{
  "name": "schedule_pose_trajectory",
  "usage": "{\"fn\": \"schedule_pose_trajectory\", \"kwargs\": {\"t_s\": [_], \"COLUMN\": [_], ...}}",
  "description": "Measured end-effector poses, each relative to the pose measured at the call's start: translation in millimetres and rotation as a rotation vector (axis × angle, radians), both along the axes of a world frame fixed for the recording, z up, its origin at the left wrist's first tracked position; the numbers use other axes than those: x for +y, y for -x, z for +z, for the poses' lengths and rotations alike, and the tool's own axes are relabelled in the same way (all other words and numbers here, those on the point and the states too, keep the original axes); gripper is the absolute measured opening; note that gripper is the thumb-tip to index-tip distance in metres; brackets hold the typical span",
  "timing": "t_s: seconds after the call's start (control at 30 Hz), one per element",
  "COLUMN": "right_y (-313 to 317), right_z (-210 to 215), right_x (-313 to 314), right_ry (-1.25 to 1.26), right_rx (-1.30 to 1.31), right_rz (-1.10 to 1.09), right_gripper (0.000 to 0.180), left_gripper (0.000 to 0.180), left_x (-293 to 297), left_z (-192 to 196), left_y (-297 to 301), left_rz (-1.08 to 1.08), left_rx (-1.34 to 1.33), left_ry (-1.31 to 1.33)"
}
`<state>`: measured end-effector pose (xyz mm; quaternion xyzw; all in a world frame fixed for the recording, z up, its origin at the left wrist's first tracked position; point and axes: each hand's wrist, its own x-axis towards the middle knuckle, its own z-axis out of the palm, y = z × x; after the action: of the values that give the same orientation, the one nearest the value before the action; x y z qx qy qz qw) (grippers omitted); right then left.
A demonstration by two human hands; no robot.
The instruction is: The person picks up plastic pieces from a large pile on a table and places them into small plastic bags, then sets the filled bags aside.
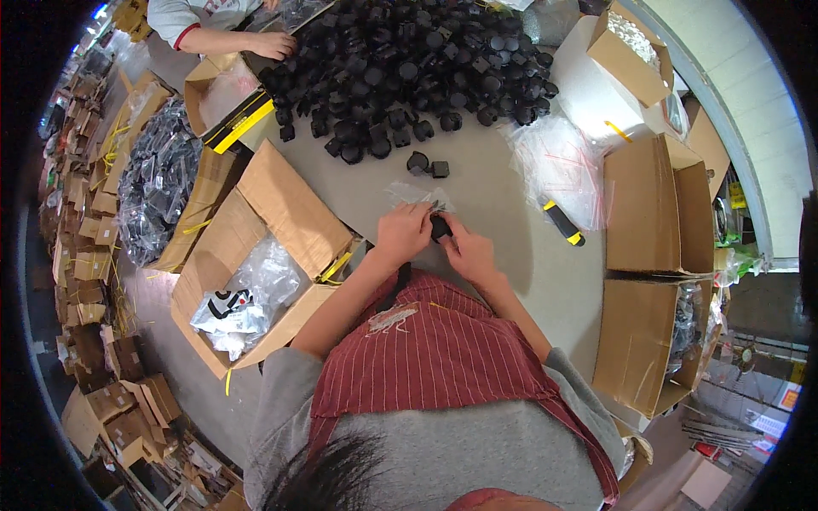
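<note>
The person leans over the bench [503,213], both hands drawn close together at its near edge. The left hand [402,230] and the right hand [467,249] are closed around one small black part [440,226], gripped between the fingers of both, with a clear plastic bag [417,196] lying on the bench just beyond it, touching or nearly touching the left fingers. Farther out, two loose black parts [426,164] sit apart from a big heap of black parts [417,60] that covers the far half of the bench. A black and yellow utility knife [563,223] lies to the right, near a bundle of clear bags [558,166]. An open cardboard box [256,264] holding filled bags stands at the left. Across the bench, a co-worker's hand [273,44] rests at the heap's edge.
</note>
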<state>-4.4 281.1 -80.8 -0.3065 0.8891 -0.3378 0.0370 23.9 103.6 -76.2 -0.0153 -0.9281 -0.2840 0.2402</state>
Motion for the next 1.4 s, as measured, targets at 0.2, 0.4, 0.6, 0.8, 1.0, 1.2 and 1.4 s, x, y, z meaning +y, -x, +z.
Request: {"fn": "schedule_pose_trajectory", "kwargs": {"t_s": [0.2, 0.4, 0.6, 0.8, 1.0, 1.2, 1.4], "right_y": [0.5, -0.4, 2.8, 8.5, 33.6, 47.1, 39.5], "right_z": [-13.2, -20.9, -27.8, -30.0, 3.9, 5.3, -20.0], "right_x": [4.5, 3.3, -0.4, -2.5, 0.1, -13.8, -23.4], "right_ry": [-0.030, -0.209, -0.135, -0.116, -0.296, -0.067, 0.038], "right_rx": [-0.115, -0.134, -0.168, -0.173, 0.138, 0.355, 0.372], "right_rz": [-0.115, -0.122, -0.109, 0.029, 0.236, 0.439, 0.373], "right_gripper": [0.041, 0.034, 0.031, 0.031, 0.044, 0.055, 0.053], "left_gripper": [0.019, 0.017, 0.018, 0.019, 0.019, 0.028, 0.026], "left_x": [4.0, 12.1, 18.9, 16.4, 5.4, -6.7, -29.9], "left_z": [8.8, 0.9, -0.2, -3.3, -3.2, -1.7, -7.2], "left_y": [-4.1, -6.8, -14.3, -14.1, -20.8, -29.2, -43.7], "left_rz": [0.010, -0.057, -0.086, -0.119, -0.118, -0.157, 0.007], "left_rx": [-0.056, 0.038, -0.018, 0.075, 0.037, 0.052, -0.003], "left_ry": [0.060, 0.031, 0.048, 0.009, 0.065, 0.125, 0.125]}}
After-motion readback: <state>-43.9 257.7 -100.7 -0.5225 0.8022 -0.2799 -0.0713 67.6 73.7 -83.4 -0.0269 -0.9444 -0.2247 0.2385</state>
